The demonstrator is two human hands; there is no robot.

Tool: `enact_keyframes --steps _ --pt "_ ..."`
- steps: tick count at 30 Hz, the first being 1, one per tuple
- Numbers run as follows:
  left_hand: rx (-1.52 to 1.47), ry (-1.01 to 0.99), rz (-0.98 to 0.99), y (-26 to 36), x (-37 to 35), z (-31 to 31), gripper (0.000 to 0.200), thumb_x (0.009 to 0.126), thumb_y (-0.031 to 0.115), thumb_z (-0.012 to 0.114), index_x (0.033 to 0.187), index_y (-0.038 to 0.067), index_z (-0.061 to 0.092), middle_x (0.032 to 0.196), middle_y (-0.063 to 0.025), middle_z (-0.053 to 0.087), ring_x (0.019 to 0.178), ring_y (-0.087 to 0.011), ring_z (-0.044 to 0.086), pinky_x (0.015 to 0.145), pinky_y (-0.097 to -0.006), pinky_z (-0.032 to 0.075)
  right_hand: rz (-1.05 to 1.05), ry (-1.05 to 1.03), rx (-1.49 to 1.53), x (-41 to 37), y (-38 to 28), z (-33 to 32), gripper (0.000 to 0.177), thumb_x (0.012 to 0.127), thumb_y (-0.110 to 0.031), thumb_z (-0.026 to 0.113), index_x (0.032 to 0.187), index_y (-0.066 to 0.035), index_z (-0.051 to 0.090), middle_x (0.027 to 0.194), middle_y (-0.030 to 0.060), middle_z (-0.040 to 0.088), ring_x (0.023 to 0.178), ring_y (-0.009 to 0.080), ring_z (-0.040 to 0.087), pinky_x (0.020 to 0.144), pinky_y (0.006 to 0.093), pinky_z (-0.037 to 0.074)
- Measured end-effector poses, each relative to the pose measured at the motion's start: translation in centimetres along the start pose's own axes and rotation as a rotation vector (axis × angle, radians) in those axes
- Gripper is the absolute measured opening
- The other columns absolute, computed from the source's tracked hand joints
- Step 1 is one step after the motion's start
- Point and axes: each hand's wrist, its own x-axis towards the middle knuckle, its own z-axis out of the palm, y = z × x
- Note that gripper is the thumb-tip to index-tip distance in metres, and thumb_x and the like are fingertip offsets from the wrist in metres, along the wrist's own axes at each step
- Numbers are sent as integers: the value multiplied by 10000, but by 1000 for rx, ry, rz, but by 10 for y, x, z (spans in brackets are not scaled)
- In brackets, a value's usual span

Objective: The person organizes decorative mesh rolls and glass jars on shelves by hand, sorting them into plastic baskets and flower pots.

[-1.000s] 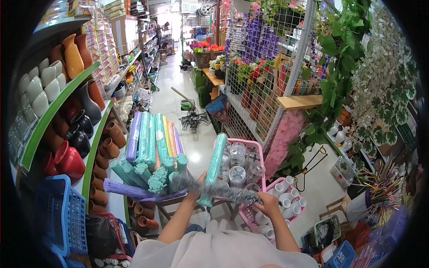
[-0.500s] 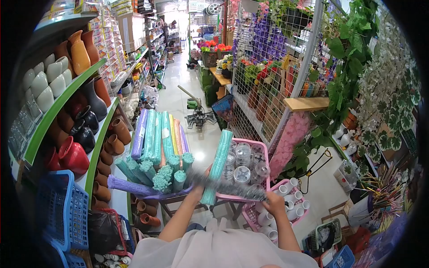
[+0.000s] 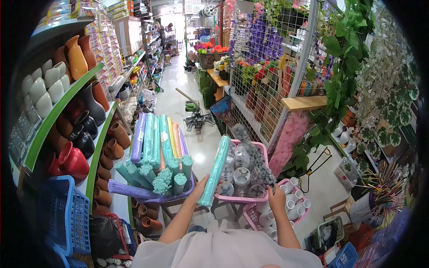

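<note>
A: What do we have in each hand now?

B: Our left hand [image 3: 202, 186] is closed around the lower end of the teal roll [image 3: 216, 167], which slants up and away over the near edge of the pink basket [image 3: 237, 198]. Our right hand [image 3: 275, 197] is clenched on the bottom of the grey roll [image 3: 254, 156].

A: That grey one has moved, hasn't it?

B: Yes. A moment ago it lay crosswise in front of us, across the teal roll and reaching past the left hand. Now we have swung it up. It points away from us above the clear tubs [image 3: 241, 175] in the basket, beside the teal roll and no longer crossing it.

A: So what do we make of that?

B: We judge the two rolls are now separated, one per hand, each free to be handled alone. The teal one has barely shifted.

A: And around us?

B: The stack of rolls [image 3: 156, 138] sits just left of the left hand. White cups [image 3: 292, 206] lie in a lower basket near the right hand, and pots [image 3: 111, 149] line the shelf on the left.
</note>
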Motion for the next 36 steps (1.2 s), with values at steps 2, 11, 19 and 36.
enact_keyframes --steps 2,11,19,36 --pt "21 14 26 1 1 -4 592 1006 470 278 1140 -9 600 810 -54 640 691 -125 608 625 -263 526 115 -29 -27 0 -13 -11 313 761 -279 691 957 -52 602 885 179 650 805 373 627 666 459 492" --pt "51 -69 95 -1 -1 -1 568 1001 403 394 1464 111 244 1030 -86 565 790 -196 634 687 -324 561 -174 -92 13 -10 8 3 393 782 -290 680 1056 -18 606 871 190 652 801 362 634 673 436 497" --pt "213 -28 81 -10 7 -15 541 997 363 433 1462 133 278 1047 -85 576 764 -149 623 644 -290 540 -165 -93 143 -29 8 14 286 804 -225 657 1019 -38 632 826 192 656 778 375 637 690 408 490" --pt "287 25 118 -6 -23 -22 526 989 352 453 1464 188 298 1108 -77 555 750 -118 581 670 -306 562 -110 -173 44 -3 -22 84 439 808 -192 658 1216 -106 521 1037 191 596 925 389 601 774 457 482"
